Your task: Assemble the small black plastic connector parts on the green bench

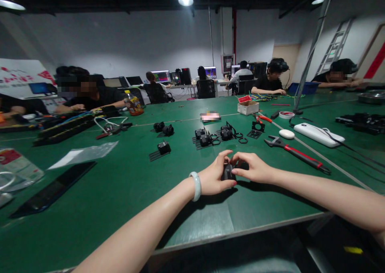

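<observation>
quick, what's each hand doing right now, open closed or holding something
Left hand: closed around a small black part.
Right hand: thumb and fingers closed on the same part.

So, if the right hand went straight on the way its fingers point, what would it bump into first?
The right hand would first meet the small black part its fingers are already on, then probably the left hand beyond, though depth is unclear here.
</observation>
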A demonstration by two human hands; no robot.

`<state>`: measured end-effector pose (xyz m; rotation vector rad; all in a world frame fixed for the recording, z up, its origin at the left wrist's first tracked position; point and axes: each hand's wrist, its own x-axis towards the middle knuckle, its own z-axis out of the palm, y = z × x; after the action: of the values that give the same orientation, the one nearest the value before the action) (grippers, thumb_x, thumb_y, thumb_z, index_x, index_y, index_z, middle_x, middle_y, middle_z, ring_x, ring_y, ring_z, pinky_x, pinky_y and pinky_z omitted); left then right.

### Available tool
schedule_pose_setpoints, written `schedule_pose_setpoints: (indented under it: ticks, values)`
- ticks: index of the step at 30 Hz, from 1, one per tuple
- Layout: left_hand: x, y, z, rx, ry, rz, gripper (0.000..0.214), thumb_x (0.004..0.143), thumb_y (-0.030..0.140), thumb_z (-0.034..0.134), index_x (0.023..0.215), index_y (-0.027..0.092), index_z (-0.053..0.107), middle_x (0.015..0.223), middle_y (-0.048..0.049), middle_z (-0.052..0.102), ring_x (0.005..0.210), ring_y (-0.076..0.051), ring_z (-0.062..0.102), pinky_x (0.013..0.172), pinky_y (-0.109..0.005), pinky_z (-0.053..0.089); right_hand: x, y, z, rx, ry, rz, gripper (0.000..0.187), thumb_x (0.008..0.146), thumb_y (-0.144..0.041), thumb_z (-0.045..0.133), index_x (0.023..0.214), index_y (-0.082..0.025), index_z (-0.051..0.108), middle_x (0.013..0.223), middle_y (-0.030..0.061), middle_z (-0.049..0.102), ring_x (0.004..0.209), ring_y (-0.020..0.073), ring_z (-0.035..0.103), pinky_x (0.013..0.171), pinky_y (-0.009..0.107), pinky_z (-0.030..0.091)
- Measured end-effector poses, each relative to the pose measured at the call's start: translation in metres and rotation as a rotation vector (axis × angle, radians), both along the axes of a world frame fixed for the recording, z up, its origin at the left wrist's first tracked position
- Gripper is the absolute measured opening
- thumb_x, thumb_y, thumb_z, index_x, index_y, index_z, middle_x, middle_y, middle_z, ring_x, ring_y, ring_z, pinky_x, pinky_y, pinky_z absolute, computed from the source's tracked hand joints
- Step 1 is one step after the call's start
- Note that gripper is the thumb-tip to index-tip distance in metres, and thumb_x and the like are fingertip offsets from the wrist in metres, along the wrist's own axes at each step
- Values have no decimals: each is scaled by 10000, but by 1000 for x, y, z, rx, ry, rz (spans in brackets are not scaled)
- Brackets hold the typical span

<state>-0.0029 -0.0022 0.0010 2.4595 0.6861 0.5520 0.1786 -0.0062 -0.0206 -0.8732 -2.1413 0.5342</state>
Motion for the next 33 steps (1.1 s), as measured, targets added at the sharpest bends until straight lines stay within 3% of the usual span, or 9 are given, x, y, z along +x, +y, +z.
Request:
schedule_pose_setpoints:
  ticks: [12, 22, 33]
  values:
    - [0, 0, -1, -1, -46, -2, 729, 625, 216, 569, 1195, 191, 116, 993, -68, 398, 900, -180, 440, 814, -380, 358, 1, 0, -1, 8, -13, 7, 213, 694, -283, 538, 867, -162, 510, 807, 34, 569, 714, 139, 529, 640, 257, 420]
    - [0, 1, -2, 18, -26, -3, 720, 635, 249, 563, 1192, 162, 115, 1011, -86, 391, 917, -186, 429, 826, -378, 352, 4, -4, 4, 204, -31, 99, 410, 594, -262, 627, 951, -178, 445, 923, 68, 504, 876, 185, 468, 761, 322, 386]
    - [-1, 0, -2, 17, -45, -6, 713, 639, 261, 559, 1195, 172, 121, 997, -80, 403, 900, -188, 435, 817, -386, 356, 0, -6, 1, 241, -48, 109, 355, 621, -231, 603, 929, -190, 431, 926, 71, 495, 888, 192, 459, 766, 339, 385]
